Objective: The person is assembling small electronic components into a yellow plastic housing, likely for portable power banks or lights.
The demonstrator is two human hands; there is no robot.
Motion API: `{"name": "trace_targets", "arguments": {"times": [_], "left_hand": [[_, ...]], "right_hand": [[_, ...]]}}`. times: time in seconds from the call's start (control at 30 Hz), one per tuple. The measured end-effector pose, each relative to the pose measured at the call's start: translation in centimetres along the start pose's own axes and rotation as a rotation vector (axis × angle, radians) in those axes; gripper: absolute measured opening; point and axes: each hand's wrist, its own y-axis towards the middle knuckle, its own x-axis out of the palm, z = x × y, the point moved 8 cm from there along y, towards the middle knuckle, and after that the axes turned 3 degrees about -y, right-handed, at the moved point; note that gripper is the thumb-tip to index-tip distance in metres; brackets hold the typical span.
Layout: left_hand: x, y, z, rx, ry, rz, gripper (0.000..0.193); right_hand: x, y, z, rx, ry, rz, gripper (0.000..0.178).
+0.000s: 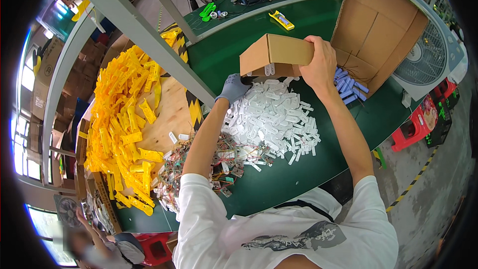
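Observation:
A small brown cardboard box (291,50) is tilted over a heap of white plastic pieces (269,112) on the green table. My bare right hand (321,62) grips the box's right end, fingers over its top. At the box's lower left corner, my left hand (234,88) in a grey glove is closed on its edge; its fingertips are partly hidden. A few white pieces show at the box's open underside, just above the heap. Beside my left forearm lies a tangle of small circuit boards with wires (231,162).
Yellow plastic shells (122,119) are piled at left, beyond a grey metal post (144,25). A large open carton (373,30) and blue cylindrical cells (351,84) lie to the right, near a fan (423,52). One yellow shell (282,20) lies ahead. A person works across the table.

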Motion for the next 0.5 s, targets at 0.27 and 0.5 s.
{"name": "trace_targets", "arguments": {"times": [0.27,0.5], "left_hand": [[-2.0,1.3,0.2,-0.080,0.099,-0.014,0.038],[2.2,5.1,-3.5,0.026,0.197,0.068,0.034]], "right_hand": [[-1.0,0.0,0.4,0.049,0.033,0.035,0.038],[-2.7,-1.5,-1.3,-0.139,0.083,0.193,0.043]]}}
